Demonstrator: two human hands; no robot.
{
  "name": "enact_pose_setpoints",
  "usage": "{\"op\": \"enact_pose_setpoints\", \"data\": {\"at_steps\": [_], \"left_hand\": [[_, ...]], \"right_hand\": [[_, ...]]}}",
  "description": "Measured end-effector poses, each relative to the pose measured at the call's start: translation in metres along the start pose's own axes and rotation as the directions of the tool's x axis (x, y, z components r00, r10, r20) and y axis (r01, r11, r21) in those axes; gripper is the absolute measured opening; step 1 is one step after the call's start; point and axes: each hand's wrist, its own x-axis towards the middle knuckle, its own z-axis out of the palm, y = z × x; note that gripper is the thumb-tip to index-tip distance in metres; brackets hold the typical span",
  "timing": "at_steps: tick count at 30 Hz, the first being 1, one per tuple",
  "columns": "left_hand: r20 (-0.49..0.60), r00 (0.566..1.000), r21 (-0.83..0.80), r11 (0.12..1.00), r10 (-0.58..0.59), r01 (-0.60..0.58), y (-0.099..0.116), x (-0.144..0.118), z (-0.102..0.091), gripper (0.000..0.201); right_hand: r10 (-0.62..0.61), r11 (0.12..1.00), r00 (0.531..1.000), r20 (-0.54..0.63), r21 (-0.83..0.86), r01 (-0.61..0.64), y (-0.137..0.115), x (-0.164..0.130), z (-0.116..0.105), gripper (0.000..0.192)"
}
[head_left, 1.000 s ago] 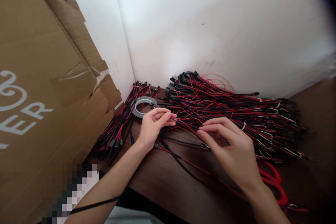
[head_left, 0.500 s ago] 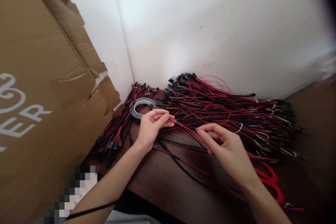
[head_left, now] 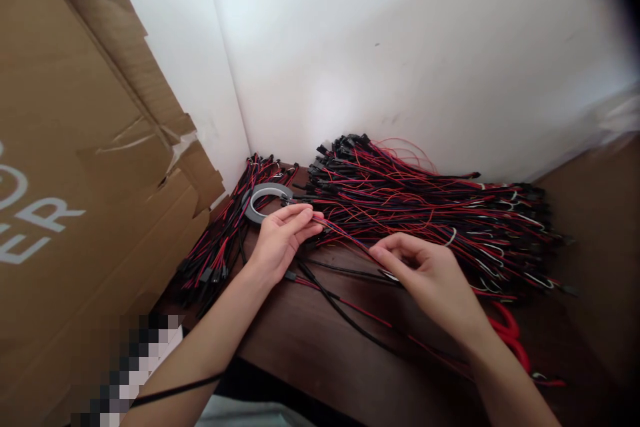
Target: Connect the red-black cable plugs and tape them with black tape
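Observation:
Thin red and blue wires (head_left: 346, 234) stretch between my two hands above the dark table. My left hand (head_left: 283, 240) pinches them at one end with thumb and fingertips. Small dark connectors show just behind its fingers; whether they belong to these wires I cannot tell. My right hand (head_left: 425, 270) closes thumb and forefinger on the same wires farther right. A pointed metal tip (head_left: 389, 275) shows under its fingers, on the side of the red-handled scissors (head_left: 523, 353). Beside my left hand lies a grey roll of tape (head_left: 254, 211).
A large pile of cable harnesses (head_left: 400, 193) lies along the white wall (head_left: 380, 80). A smaller cable bundle (head_left: 215, 257) rests by the cardboard box (head_left: 100, 127) at left. A black cable (head_left: 345, 320) and a red-black cable (head_left: 370, 317) cross the table (head_left: 295, 340).
My right hand's fingers have moved slightly left and down along the wires, which now run closer together. The whole view has shifted slightly; my left hand keeps its pinch.

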Motion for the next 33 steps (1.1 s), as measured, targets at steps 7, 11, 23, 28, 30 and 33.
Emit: {"op": "enact_pose_setpoints", "data": {"at_steps": [7, 11, 23, 28, 30, 33], "left_hand": [[0.0, 0.998, -0.052, 0.996, -0.069, 0.069, 0.0031, -0.0003, 0.0018, 0.015], [0.038, 0.999, 0.014, 1.0, -0.007, 0.007, 0.0034, -0.0027, 0.0026, 0.029], [0.125, 0.971, 0.265, 0.936, 0.205, -0.231, 0.0018, -0.004, 0.0038, 0.026], [0.089, 0.974, 0.305, 0.925, 0.208, -0.225, -0.0005, -0.0034, 0.0028, 0.019], [0.087, 0.976, 0.325, 0.92, 0.202, -0.219, -0.0008, -0.0038, 0.0035, 0.019], [0.087, 0.973, 0.355, 0.906, 0.214, -0.231, -0.001, -0.0049, 0.0047, 0.02]], "right_hand": [[-0.041, 0.991, 0.995, 0.086, -0.124, 0.052, 0.0053, 0.0018, -0.0002, 0.03], [-0.076, 0.977, 0.991, 0.106, -0.19, 0.096, 0.0078, 0.0017, -0.0012, 0.025], [-0.118, 0.965, 0.982, 0.149, -0.214, 0.149, 0.0039, 0.0018, -0.0026, 0.024], [-0.1, 0.968, 0.977, 0.186, -0.208, 0.139, 0.0038, 0.0031, -0.0084, 0.025], [-0.111, 0.958, 0.981, 0.161, -0.244, 0.148, 0.0063, 0.0042, -0.0098, 0.022], [-0.177, 0.946, 0.984, 0.02, -0.273, 0.176, 0.0065, 0.0055, -0.0072, 0.007]]}}
